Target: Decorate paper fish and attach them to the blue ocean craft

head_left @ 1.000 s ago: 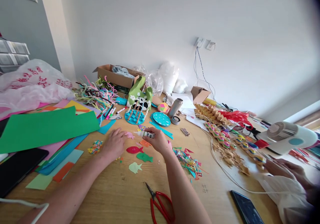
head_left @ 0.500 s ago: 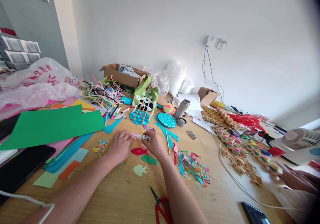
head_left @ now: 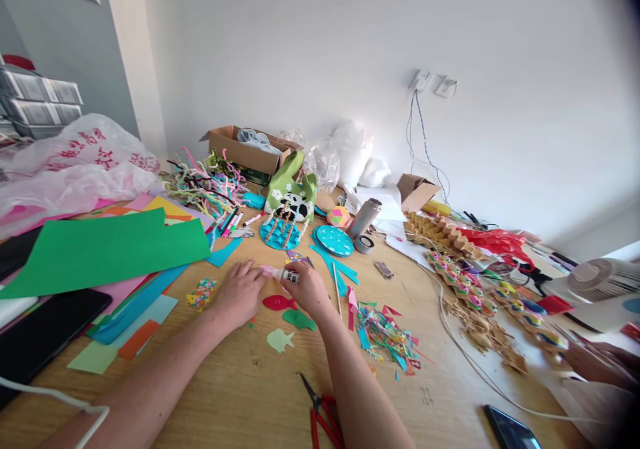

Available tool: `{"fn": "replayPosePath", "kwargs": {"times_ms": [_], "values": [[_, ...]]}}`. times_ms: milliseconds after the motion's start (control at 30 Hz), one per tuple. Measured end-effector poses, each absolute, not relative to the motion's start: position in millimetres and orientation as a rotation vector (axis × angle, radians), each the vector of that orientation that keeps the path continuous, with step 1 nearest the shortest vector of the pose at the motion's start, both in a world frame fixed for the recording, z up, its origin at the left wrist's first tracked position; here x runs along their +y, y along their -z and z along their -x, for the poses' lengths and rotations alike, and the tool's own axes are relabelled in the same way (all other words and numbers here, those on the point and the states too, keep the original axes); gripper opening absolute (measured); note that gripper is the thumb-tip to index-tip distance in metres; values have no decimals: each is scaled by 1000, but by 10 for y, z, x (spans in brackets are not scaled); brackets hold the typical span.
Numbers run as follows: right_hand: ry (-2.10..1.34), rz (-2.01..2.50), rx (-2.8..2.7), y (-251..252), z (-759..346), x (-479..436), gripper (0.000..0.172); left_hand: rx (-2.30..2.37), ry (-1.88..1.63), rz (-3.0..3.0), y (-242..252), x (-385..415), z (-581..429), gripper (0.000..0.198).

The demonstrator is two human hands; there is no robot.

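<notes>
My right hand [head_left: 309, 290] is closed around a small white glue stick [head_left: 290, 275] with dark print. It is tilted nearly flat, its end pointing left at a small pink paper piece [head_left: 269, 271]. My left hand [head_left: 241, 292] lies on the table with fingers stretched out, fingertips at the left edge of that pink piece. Just below the hands lie a red paper fish [head_left: 278, 302], a green paper fish [head_left: 300, 319] and a pale green paper fish [head_left: 280, 340]. A purple patterned paper piece [head_left: 296, 257] sits just beyond the glue stick.
Red-handled scissors [head_left: 323, 412] lie by my right forearm. Paper scraps [head_left: 385, 335] are heaped to the right, colored sheets [head_left: 110, 249] to the left. A blue disc [head_left: 334, 241] and a metal flask [head_left: 365, 217] stand behind. At far right are another person's hand [head_left: 595, 362] and a phone [head_left: 510, 429].
My right hand and the glue stick have shifted very slightly left. The left hand stays in place, and the objects on the table look unchanged.
</notes>
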State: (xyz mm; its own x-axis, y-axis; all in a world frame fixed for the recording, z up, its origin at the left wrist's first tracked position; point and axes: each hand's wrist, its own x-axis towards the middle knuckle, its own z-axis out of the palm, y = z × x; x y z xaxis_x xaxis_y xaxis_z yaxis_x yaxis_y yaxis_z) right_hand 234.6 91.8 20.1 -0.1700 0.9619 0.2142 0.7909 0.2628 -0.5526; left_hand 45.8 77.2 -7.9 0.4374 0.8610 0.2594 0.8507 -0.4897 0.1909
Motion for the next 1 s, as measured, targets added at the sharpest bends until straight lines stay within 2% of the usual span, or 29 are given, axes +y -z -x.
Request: {"fn": "replayPosePath", "kwargs": {"times_ms": [1000], "values": [[-456,1575,-2033,-195,-2353,924,24,1592,-442,-2649,68,766,-466,42]]}}
